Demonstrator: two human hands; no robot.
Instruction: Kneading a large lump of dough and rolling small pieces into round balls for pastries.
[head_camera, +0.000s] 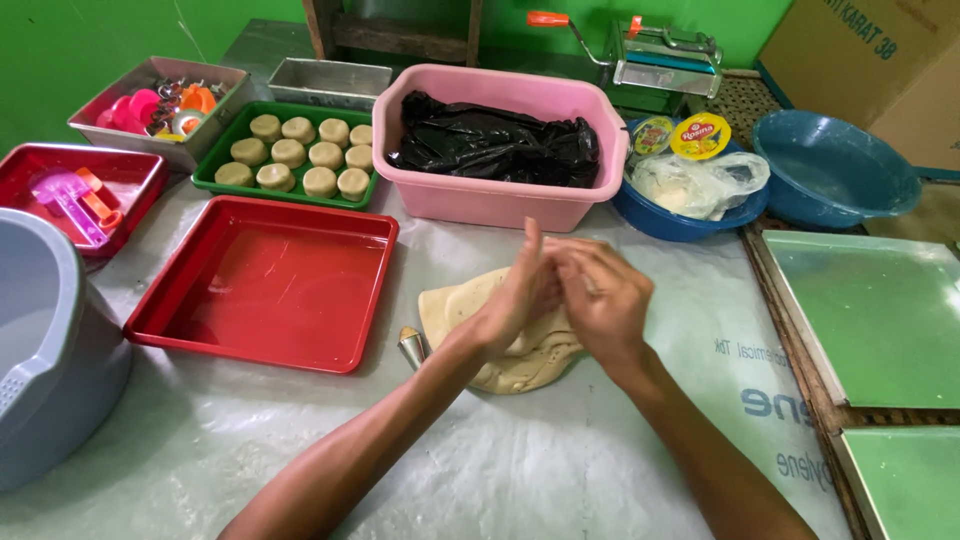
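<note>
Holding dough rounds (297, 153): green tray (215, 170)

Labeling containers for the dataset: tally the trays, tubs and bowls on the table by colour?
Red trays: 2, the big empty one and the small one with plastic tools
Green tray of dough rounds: 1
Pink tub: 1
Blue bowls: 2, one with bags, one empty
Grey metal pans: 2
Total: 8

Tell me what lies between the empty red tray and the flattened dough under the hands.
In the head view, a small metal cone-shaped nozzle stands on the plastic sheet between the empty red tray and the flattened dough; the rest of that gap is bare sheet.
</note>
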